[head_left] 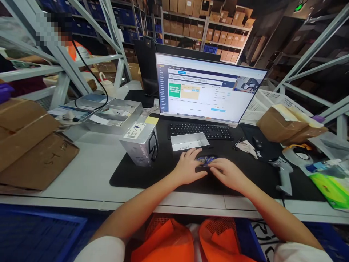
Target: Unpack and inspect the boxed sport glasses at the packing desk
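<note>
A small blue and silver patterned object (pixel 206 160) lies on the black desk mat (pixel 163 178), between my hands; its kind cannot be made out. My left hand (pixel 188 168) rests on the mat at its left side, fingers stretched and apart. From the right, my right hand (pixel 228 172) reaches it with extended fingers, the fingertips touching or nearly touching its edge. Just beyond my hands lies an open white box part (pixel 190 141). A silver box (pixel 140 143) with a barcode label and a black mark on its side stands upright to the left.
A black keyboard (pixel 200 131) lies below the lit monitor (pixel 207 87). On the right are a barcode scanner (pixel 283 174), a mouse (pixel 256 142), a tape roll (pixel 297 155) and a green packet (pixel 328 189). Cardboard boxes (pixel 32 160) and a grey divided tray (pixel 114 116) occupy the left.
</note>
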`<control>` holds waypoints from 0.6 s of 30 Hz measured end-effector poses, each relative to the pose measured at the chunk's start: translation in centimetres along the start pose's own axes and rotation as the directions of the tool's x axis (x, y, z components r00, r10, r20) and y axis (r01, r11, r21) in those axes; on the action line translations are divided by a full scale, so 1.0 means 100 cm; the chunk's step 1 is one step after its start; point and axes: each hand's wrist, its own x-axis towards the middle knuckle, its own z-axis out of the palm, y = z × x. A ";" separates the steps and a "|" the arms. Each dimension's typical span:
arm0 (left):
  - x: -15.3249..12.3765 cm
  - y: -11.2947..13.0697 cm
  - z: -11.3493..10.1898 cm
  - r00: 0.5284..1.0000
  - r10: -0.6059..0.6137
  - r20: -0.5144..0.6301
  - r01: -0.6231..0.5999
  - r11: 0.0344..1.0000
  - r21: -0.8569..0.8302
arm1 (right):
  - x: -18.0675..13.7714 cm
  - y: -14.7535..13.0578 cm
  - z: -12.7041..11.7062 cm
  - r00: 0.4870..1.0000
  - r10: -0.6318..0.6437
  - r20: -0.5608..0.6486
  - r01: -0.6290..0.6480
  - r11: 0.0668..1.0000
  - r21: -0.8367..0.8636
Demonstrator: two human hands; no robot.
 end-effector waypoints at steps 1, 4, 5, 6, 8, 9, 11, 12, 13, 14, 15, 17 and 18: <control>0.000 0.000 -0.001 1.000 -0.007 0.017 0.007 1.000 0.001 | -0.002 0.006 -0.002 0.997 0.004 -0.079 -0.004 1.000 0.004; 0.000 -0.004 -0.003 0.998 0.025 0.054 -0.026 1.000 0.009 | 0.001 0.018 0.001 0.998 -0.015 -0.066 0.007 0.993 -0.119; 0.000 -0.006 -0.004 0.997 0.052 0.060 -0.053 0.998 0.015 | 0.006 0.019 0.004 1.000 -0.016 0.008 0.017 0.984 -0.176; 0.000 -0.008 -0.005 0.995 0.078 0.058 -0.079 0.997 0.015 | 0.012 0.018 0.008 0.997 -0.008 0.078 0.025 0.974 -0.225; 0.000 -0.012 -0.007 0.992 0.121 0.032 -0.120 0.992 -0.028 | 0.027 0.013 0.017 0.988 -0.004 0.154 0.050 0.955 -0.293; 0.000 -0.013 -0.009 0.991 0.135 0.009 -0.134 0.988 -0.073 | 0.034 0.010 0.019 0.987 -0.014 0.162 0.064 0.948 -0.312; 0.000 -0.017 -0.017 0.985 0.173 -0.028 -0.175 0.969 -0.173 | 0.044 0.005 0.021 0.987 -0.039 0.156 0.087 0.946 -0.313; 0.000 -0.020 -0.022 0.980 0.195 -0.040 -0.199 0.957 -0.213 | 0.047 0.004 0.019 0.987 -0.049 0.154 0.094 0.950 -0.296; -0.001 -0.023 -0.028 0.977 0.206 -0.052 -0.212 0.948 -0.238 | 0.047 0.005 0.016 0.987 -0.055 0.152 0.096 0.957 -0.275; -0.002 -0.027 -0.036 0.978 0.194 -0.074 -0.207 0.946 -0.248 | 0.045 0.007 0.012 0.988 -0.058 0.145 0.094 0.963 -0.253; -0.004 -0.032 -0.044 0.981 0.162 -0.110 -0.185 0.952 -0.244 | 0.042 0.010 0.007 0.989 -0.060 0.134 0.090 0.968 -0.235; -0.010 -0.043 -0.057 0.975 0.055 -0.215 -0.102 0.971 -0.214 | 0.032 0.021 -0.005 0.994 -0.054 0.097 0.074 0.972 -0.221; -0.014 -0.047 -0.062 0.964 0.006 -0.265 -0.059 0.979 -0.196 | 0.026 0.026 -0.010 0.996 -0.044 0.079 0.061 0.973 -0.223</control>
